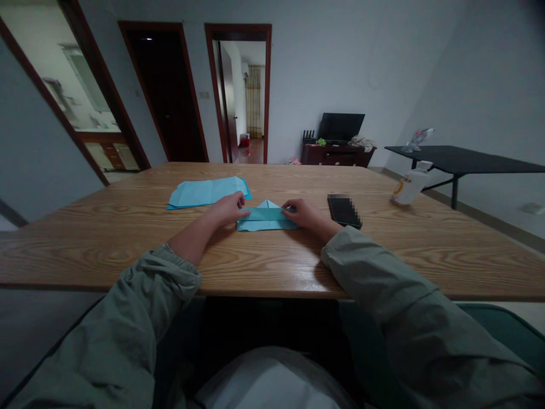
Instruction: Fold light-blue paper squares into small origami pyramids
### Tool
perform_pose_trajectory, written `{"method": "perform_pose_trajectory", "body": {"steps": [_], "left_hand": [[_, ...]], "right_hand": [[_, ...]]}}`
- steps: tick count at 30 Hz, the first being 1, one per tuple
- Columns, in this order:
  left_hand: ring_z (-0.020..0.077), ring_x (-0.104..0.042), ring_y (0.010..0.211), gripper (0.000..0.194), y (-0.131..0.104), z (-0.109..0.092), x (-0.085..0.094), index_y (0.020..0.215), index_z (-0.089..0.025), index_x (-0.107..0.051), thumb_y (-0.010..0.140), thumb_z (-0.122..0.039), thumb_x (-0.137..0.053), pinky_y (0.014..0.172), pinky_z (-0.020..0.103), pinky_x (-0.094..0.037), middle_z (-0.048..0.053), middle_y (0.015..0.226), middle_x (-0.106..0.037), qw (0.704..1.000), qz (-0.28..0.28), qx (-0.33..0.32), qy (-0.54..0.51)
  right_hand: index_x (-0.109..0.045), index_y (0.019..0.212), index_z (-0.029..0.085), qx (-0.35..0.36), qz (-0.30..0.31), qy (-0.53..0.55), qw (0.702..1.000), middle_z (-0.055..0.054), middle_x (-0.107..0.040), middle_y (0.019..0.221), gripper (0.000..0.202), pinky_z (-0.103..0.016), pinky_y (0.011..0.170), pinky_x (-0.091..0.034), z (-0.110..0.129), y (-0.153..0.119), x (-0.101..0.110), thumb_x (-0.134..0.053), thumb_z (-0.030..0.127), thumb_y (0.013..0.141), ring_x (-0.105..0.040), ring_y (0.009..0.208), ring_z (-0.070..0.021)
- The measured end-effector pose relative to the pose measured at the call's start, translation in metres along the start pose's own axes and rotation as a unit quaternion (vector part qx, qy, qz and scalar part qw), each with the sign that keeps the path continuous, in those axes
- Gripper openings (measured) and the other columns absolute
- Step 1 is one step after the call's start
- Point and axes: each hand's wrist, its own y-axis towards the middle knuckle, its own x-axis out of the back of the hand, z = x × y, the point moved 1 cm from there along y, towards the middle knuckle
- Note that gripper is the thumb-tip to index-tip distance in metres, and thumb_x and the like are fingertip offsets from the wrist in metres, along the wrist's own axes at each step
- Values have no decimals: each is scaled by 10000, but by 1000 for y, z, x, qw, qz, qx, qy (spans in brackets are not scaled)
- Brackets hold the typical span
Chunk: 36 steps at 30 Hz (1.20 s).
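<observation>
A partly folded sheet of light blue paper [267, 222] lies on the wooden table in front of me, with a flat band across it and a small triangular peak at its far edge. My left hand [230, 209] grips the paper's left end, fingers closed at the fold. At the opposite end, my right hand [303, 213] pinches the right side of the band between thumb and fingers. Parts of both ends are hidden by the fingers. Beyond my left hand rests a stack of blue paper sheets [204, 192], creased and slightly uneven.
Right of my right hand lies a black phone [344, 211]. A white bottle [409, 184] stands farther right on the wooden table [264, 267]. Past the table are a black table [464, 159] and a cabinet with a television [342, 127].
</observation>
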Motion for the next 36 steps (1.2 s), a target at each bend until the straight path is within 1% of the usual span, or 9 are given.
{"method": "perform_pose_trajectory", "body": {"steps": [3,9,15,20,24,26,28,32,36], "left_hand": [[201,-596,832,354,1,1,1,915,-172,-624,715,-463,-641,693,281,-433,78,944,-673,1000,1,1,18],[178,-596,730,329,-1,-2,1,812,-182,-683,735,-492,-607,628,267,-408,52,815,-693,998,54,-8,19],[168,-600,731,298,-3,-4,-1,858,-186,-697,748,-431,-567,620,252,-407,35,802,-694,995,88,-44,-26],[163,-596,750,301,-4,-2,-5,919,-182,-677,738,-387,-552,654,250,-433,28,833,-687,990,106,-59,-70],[161,-593,746,328,-4,-2,-5,953,-173,-667,745,-395,-545,666,253,-441,33,833,-680,989,107,-60,-83],[162,-595,745,343,-4,-3,-5,973,-170,-667,747,-397,-544,670,255,-443,38,842,-682,989,106,-56,-86],[163,-595,746,352,-4,-4,-5,983,-165,-668,748,-397,-545,673,258,-443,43,850,-683,990,104,-48,-83],[166,-596,750,348,-3,-2,-6,978,-165,-666,754,-403,-546,669,259,-438,43,847,-679,990,102,-46,-80],[161,-593,732,324,-3,-1,-6,960,-171,-664,765,-399,-542,656,254,-431,37,828,-677,990,101,-57,-79]], "right_hand": [[-716,1026,196,1,-2,1,1000,-68,-713,923,289,-258,661,-430,-2,0,-1,-550,373,868,-619,759,-177],[-711,1043,194,-10,8,1,1000,-64,-712,932,296,-253,649,-428,-3,0,-1,-552,371,867,-620,762,-174],[-704,1043,184,-1,10,43,999,-65,-699,928,287,-247,652,-434,-6,-1,0,-582,352,844,-618,774,-168],[-588,1208,177,7,21,125,992,-69,-676,982,424,-240,659,-462,-13,-1,-2,-623,277,798,-610,764,-149],[-536,1202,168,2,-43,99,994,-78,-637,1021,471,-270,703,-472,-19,-2,6,-651,259,754,-593,819,-166],[-560,1107,158,-8,-89,38,995,-82,-630,986,401,-287,701,-459,-21,-3,12,-662,285,740,-577,820,-182],[-583,990,154,-20,-109,-20,994,-81,-631,930,305,-290,682,-438,-20,-3,17,-663,303,736,-565,796,-190],[-612,858,159,-51,-65,-60,995,-71,-645,842,188,-277,643,-404,-16,-3,17,-632,318,761,-559,735,-180],[-652,923,165,-43,4,-26,999,-60,-670,865,205,-255,619,-394,-14,-3,7,-597,308,787,-572,731,-168]]}}
